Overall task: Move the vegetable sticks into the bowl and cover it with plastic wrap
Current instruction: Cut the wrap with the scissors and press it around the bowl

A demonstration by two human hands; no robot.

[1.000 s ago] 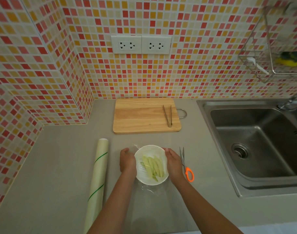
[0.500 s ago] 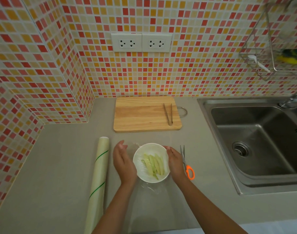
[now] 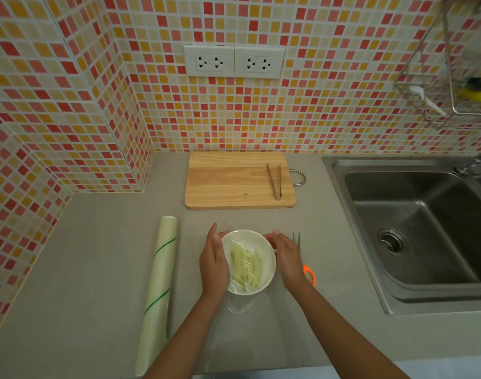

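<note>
Flanking white bowl [image 3: 250,262] near tabletop [image 3: 97,269] centre: left hand [image 3: 214,265], right hand [image 3: 288,258], fingers straight, flat against sides, gripping nothing. Plastic wrap [image 3: 242,303] barely visible. Vegetable sticks [image 3: 244,265] inside bowl, long axes near-to-far. Scissors [image 3: 304,265] partly hidden by right hand.

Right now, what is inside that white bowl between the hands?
Pale green vegetable sticks lie inside the round white bowl, under clear plastic wrap stretched over its top. The left hand hides the bowl's left edge.

Two bare forearms, no sleeves in view; left hand [image 3: 214,265], right hand [image 3: 288,259] ungloved.
</note>
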